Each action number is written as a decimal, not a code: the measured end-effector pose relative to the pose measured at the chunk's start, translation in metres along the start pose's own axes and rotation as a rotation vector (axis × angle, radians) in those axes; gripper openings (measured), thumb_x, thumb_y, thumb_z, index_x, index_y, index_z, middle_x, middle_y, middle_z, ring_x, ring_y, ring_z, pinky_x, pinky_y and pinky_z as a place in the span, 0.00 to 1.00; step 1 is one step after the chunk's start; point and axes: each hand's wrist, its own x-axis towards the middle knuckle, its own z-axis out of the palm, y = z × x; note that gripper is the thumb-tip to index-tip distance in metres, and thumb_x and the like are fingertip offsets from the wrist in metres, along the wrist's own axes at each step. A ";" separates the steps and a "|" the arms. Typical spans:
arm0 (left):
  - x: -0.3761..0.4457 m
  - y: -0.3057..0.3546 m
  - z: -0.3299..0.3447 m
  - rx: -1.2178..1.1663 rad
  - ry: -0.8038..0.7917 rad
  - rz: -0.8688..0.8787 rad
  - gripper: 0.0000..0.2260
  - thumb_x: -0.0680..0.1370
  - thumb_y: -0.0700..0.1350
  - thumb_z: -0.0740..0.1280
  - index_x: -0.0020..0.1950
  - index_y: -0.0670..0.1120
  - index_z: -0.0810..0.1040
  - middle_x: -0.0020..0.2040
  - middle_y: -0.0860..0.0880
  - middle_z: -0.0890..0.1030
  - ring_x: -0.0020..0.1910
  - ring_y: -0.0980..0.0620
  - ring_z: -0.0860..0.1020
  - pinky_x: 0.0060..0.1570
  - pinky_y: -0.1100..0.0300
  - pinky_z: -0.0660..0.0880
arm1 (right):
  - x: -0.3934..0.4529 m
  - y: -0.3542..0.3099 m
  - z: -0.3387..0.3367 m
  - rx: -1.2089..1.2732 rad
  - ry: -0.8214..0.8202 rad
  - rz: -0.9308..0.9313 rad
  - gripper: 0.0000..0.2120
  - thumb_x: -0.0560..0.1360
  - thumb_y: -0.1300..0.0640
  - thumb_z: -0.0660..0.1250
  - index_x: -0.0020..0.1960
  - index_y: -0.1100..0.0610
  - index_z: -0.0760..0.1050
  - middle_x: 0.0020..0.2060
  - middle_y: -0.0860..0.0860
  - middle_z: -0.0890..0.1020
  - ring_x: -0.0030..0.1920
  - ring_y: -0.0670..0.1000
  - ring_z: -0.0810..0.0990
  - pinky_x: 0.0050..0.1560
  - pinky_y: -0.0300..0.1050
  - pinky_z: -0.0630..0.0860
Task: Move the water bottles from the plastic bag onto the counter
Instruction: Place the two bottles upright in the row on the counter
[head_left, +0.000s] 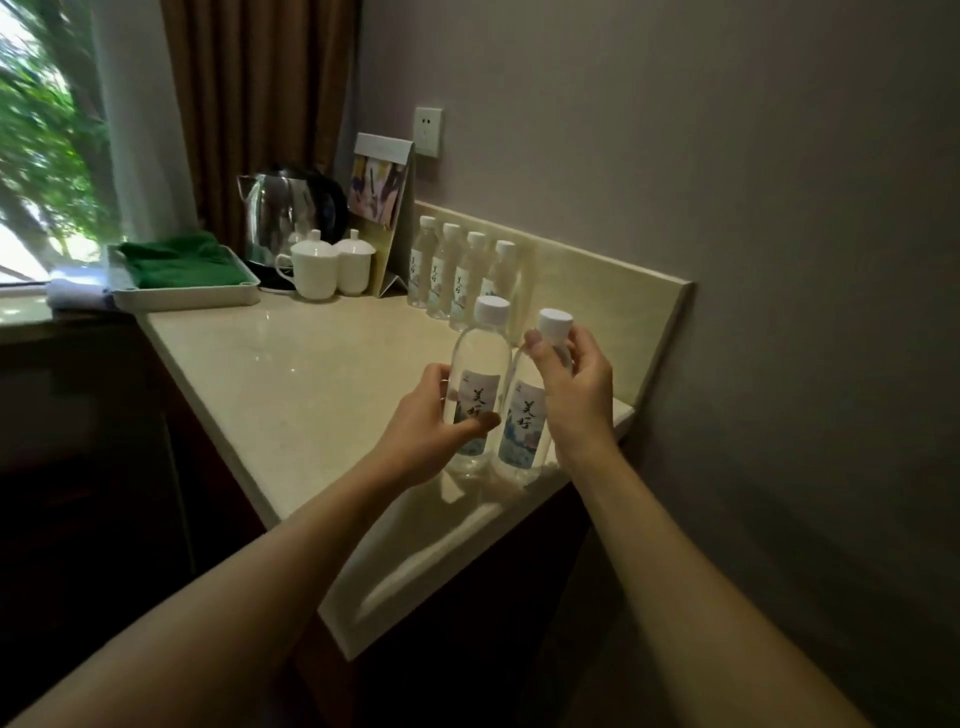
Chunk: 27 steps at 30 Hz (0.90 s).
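The left hand (423, 415) and right hand (571, 387) are each gripping an upright clear white-capped water bottle (478, 384), standing side by side on the near-right cream desk (291, 379).

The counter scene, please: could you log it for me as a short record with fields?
left hand: wrapped around the label of the left bottle
right hand: gripping the right bottle just under its cap
held bottles: upright, side by side, at or just above the counter near its front edge
row at backsplash: four bottles, upright, white caps
other items: kettle, two lidded white cups, standing card, tray with green cloth
plastic bag: not in view
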 end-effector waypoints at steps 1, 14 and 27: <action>0.010 -0.002 0.003 0.007 0.001 0.004 0.26 0.73 0.49 0.75 0.66 0.48 0.66 0.60 0.51 0.78 0.51 0.57 0.78 0.42 0.67 0.77 | 0.009 0.005 0.000 -0.017 0.006 -0.011 0.14 0.77 0.47 0.68 0.58 0.53 0.76 0.52 0.50 0.83 0.55 0.51 0.81 0.58 0.58 0.78; 0.107 -0.023 0.033 0.185 0.015 0.089 0.27 0.72 0.52 0.75 0.67 0.49 0.68 0.62 0.49 0.78 0.52 0.51 0.80 0.51 0.54 0.80 | 0.086 0.055 0.003 -0.143 0.139 -0.074 0.17 0.79 0.47 0.64 0.64 0.54 0.73 0.54 0.49 0.80 0.55 0.48 0.79 0.48 0.36 0.75; 0.179 -0.049 0.032 0.175 -0.121 0.206 0.25 0.70 0.55 0.74 0.63 0.53 0.70 0.55 0.51 0.78 0.52 0.51 0.80 0.52 0.46 0.79 | 0.103 0.085 0.021 -0.373 0.133 0.065 0.38 0.70 0.48 0.75 0.72 0.47 0.58 0.64 0.47 0.73 0.60 0.47 0.78 0.57 0.46 0.78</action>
